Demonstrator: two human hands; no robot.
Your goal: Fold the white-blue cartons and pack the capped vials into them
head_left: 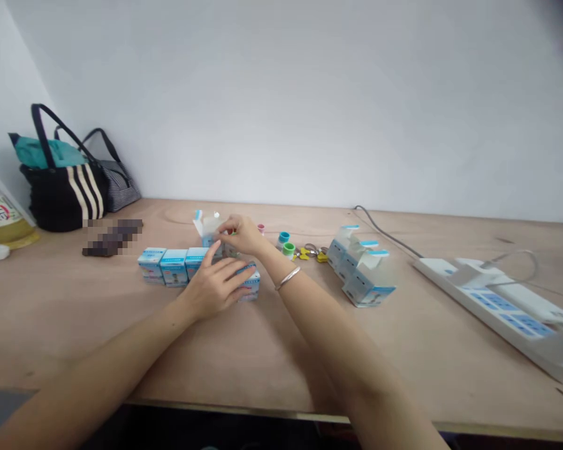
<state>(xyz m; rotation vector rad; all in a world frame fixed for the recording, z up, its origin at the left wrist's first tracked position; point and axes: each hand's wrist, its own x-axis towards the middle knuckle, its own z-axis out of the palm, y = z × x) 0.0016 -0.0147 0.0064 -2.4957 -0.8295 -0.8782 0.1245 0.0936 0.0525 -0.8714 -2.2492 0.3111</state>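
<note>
Several closed blue-and-white boxes point(174, 267) stand in a row left of the middle of the table. Over the right part of this row my left hand point(216, 282) lies with its fingers spread. Just beyond it, my right hand point(238, 235), with a bracelet on the wrist, has thumb and fingertips pinched together beside an open box point(207, 229) with raised flaps. What those fingertips hold, if anything, is too small to make out. Small jars with a blue lid point(284, 237) and a green lid point(288, 249) stand right of my right hand.
Open empty-looking boxes point(362, 275) stand to the right, with yellow-handled scissors point(311, 252) nearby. A white power strip point(502, 312) and cable lie at far right. Bags point(68, 194), a dark blurred-out item point(115, 238) and an oil bottle point(7, 224) are at left.
</note>
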